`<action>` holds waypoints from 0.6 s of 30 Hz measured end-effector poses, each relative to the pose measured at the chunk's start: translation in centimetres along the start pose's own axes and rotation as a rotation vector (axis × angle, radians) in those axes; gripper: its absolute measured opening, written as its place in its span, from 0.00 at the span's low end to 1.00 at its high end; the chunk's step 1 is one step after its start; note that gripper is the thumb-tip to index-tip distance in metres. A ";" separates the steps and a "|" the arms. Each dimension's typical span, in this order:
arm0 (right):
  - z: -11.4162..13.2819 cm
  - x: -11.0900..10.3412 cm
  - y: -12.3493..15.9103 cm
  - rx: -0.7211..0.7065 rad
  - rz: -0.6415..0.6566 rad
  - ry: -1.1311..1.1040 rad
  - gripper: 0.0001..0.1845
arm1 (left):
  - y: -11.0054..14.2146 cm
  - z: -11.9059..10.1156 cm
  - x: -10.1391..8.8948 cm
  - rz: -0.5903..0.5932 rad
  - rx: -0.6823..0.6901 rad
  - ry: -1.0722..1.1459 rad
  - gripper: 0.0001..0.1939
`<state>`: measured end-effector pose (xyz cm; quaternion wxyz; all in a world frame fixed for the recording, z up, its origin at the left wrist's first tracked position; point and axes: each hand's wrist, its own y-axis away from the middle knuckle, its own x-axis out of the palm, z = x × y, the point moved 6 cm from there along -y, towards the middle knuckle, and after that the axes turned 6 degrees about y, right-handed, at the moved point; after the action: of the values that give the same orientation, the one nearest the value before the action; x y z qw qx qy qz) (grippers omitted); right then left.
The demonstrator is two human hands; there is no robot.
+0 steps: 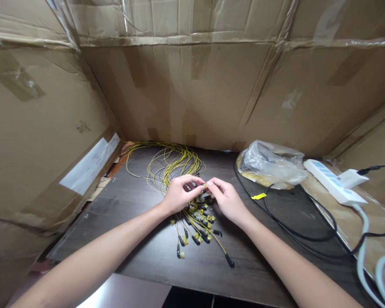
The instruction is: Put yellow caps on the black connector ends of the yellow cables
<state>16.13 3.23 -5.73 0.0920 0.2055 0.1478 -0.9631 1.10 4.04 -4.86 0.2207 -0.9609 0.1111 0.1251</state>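
Observation:
My left hand (183,193) and my right hand (227,200) meet fingertip to fingertip above a bunch of thin yellow cables (179,164). Between them is a cable connector (205,185), dark with a bit of yellow, mostly covered by the fingers. My left thumb and forefinger pinch it from one side, while my right fingers close on its yellow end. Below the hands, several black angled connectors (196,239) with yellow caps (182,255) fan out on the table. One black connector (229,260) lies nearest the front edge and shows no yellow cap.
Cardboard walls (179,94) enclose the dark table (141,239) at the back and sides. To the right are a clear plastic bag (269,164), a black cable (285,231) with a yellow tag (259,196), and a white power strip (333,182). White paper (90,164) is stuck on the left wall.

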 end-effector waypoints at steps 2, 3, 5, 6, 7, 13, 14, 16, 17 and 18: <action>0.1 -0.2 0.0 0.006 -0.021 0.008 0.13 | 0.0 0.0 0.0 -0.005 0.003 -0.010 0.09; 0.1 -0.3 0.0 0.011 -0.023 0.008 0.12 | 0.0 0.0 0.0 -0.004 0.001 -0.009 0.09; 0.1 -0.3 0.0 0.024 -0.013 0.005 0.11 | 0.0 0.2 0.0 0.003 -0.007 0.004 0.09; 0.0 -0.3 0.0 0.026 -0.002 0.002 0.12 | 0.0 0.2 0.0 0.006 -0.010 0.013 0.09; 0.0 -0.2 -0.1 0.024 0.010 -0.004 0.13 | 0.0 0.2 0.0 0.008 -0.011 0.021 0.09; -0.2 0.4 -0.2 0.039 0.075 -0.073 0.20 | 0.0 0.0 0.1 0.011 0.000 0.016 0.08; -0.2 0.4 -0.1 0.046 0.072 -0.072 0.20 | 0.0 0.0 0.1 0.011 0.000 0.008 0.08; -0.2 0.2 -0.1 0.052 0.051 -0.058 0.19 | 0.0 0.0 0.1 0.009 0.004 -0.004 0.08; -0.2 0.1 -0.1 0.054 0.040 -0.051 0.18 | 0.0 0.0 0.0 0.005 0.005 -0.006 0.08; -0.2 0.1 -0.1 0.055 0.031 -0.045 0.16 | 0.0 0.1 0.0 0.000 0.006 -0.006 0.09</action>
<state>16.11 3.34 -5.89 0.1044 0.1882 0.1158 -0.9697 1.07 4.09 -4.93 0.2237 -0.9598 0.1109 0.1278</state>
